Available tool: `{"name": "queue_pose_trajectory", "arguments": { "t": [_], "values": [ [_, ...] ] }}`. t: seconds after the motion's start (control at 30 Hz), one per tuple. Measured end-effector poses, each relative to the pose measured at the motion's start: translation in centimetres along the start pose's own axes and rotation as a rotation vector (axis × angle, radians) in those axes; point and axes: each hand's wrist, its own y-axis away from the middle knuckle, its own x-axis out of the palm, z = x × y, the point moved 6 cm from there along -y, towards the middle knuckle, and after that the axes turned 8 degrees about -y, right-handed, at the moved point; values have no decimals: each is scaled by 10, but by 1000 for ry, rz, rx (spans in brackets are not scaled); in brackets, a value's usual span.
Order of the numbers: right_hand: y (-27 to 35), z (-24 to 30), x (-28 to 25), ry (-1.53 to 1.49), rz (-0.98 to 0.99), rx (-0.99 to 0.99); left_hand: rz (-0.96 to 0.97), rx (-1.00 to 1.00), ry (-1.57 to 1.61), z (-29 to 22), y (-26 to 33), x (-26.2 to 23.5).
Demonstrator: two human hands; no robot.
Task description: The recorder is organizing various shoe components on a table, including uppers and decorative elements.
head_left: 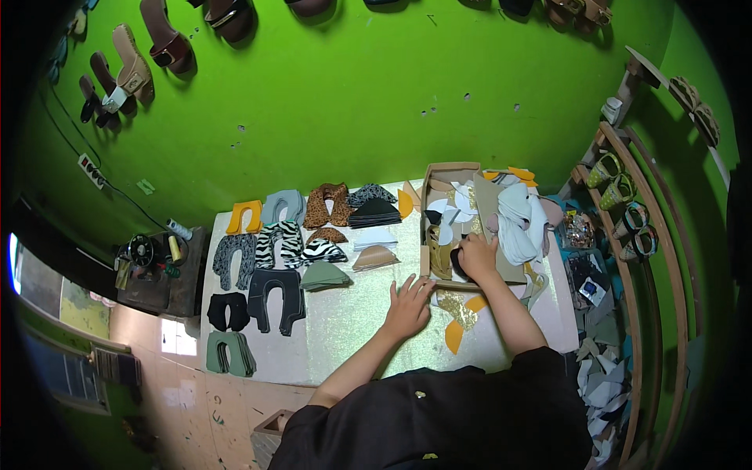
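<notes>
Cardboard box (450, 172), far edge of tabletop (337, 345), right of centre: loose mixed pieces (441, 254), seemingly unsorted. Neat stacks (280, 244), toward left edge: apparently grouped already. Left hand (410, 307): spread, nothing visibly held, beside box's near-left corner. Right hand (478, 257): inside box, grip indeterminable.

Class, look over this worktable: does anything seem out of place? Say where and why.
Yes: loose orange pieces lie scattered on the table in front of the box, whose contents are jumbled. They look untidy against the orderly stacks at left.
</notes>
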Motion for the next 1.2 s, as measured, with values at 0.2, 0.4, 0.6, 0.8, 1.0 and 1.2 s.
{"name": "queue_pose_trajectory", "arguments": {
  "t": [0.2,0.4,0.6,0.8,1.0,1.2],
  "values": [
    [45,32,-83,-551,-388,-38,-173,-53,162,-13,5,-25],
    [107,92,-87,-801,-237,-266,-306,-138,897,-11,14,-56],
    [128,102,-54,-885,-84,-285,-157,-222,757,-1,32,-74],
    [133,110,-50,-892,-8,-192,-172,-274,998,15,59,-81],
    [134,126,-53,-866,-38,-365,-107,-96,814,7,61,-112],
    [135,137,-46,-888,244,-272,-85,-227,697,17,68,-114]
  ]
}}
